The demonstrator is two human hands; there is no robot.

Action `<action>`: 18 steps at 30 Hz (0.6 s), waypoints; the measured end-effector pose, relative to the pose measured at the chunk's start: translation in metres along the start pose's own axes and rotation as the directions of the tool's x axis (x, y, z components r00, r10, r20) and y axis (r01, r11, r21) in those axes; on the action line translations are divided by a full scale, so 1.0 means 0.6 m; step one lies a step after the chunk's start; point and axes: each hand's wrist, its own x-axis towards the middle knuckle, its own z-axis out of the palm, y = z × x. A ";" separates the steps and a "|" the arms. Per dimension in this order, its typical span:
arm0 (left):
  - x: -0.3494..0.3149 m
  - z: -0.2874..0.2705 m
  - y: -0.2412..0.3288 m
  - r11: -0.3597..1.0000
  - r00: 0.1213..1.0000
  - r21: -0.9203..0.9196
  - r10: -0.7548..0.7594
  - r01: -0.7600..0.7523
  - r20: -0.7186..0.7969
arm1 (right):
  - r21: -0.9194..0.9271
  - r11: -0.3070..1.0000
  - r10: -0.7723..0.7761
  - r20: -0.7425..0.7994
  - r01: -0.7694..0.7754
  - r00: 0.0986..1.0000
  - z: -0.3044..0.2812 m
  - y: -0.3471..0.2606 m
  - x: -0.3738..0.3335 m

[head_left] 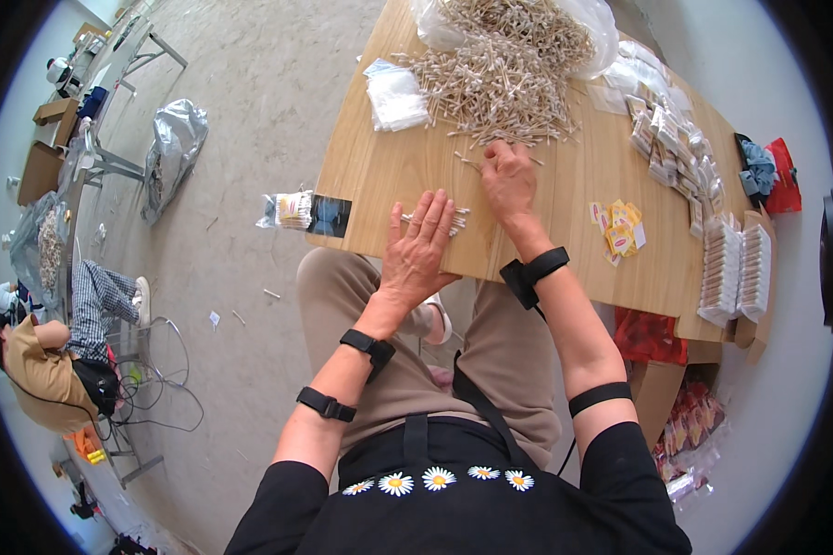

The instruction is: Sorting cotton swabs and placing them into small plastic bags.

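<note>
A big heap of cotton swabs [500,83] covers the far middle of the wooden table. At its near edge my right hand [509,180] has its fingers curled down and closed on cotton swabs; the fingertips are partly hidden, and loose swabs stick out on either side. My left hand [415,242] lies flat near the table's front edge, fingers straight. A small group of cotton swabs [459,220] shows from under its fingers. Left of that hand, a bundle of cotton swabs in a clear bag [292,211] rests by a dark patch [331,216] at the table corner.
Clear plastic bags [398,95] lie left of the heap. Yellow and white cards [620,228] are piled to the right. Packed swabs [666,139] line the right edge, beside stacked white packs [720,268]. Another person [51,370] sits far left by a table.
</note>
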 end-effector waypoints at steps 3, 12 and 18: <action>0.002 0.000 0.001 1.000 1.000 0.011 0.006 -0.006 -0.002 | -0.075 0.995 -0.063 0.048 0.066 0.997 0.002 0.006 0.000; 0.001 -0.001 0.000 1.000 1.000 0.024 0.004 -0.004 0.018 | -0.052 0.997 -0.050 0.052 0.052 0.997 0.014 0.029 0.021; 0.001 0.001 0.001 1.000 1.000 0.014 -0.001 0.001 0.015 | -0.110 0.993 -0.043 0.038 0.046 0.998 0.014 0.017 0.013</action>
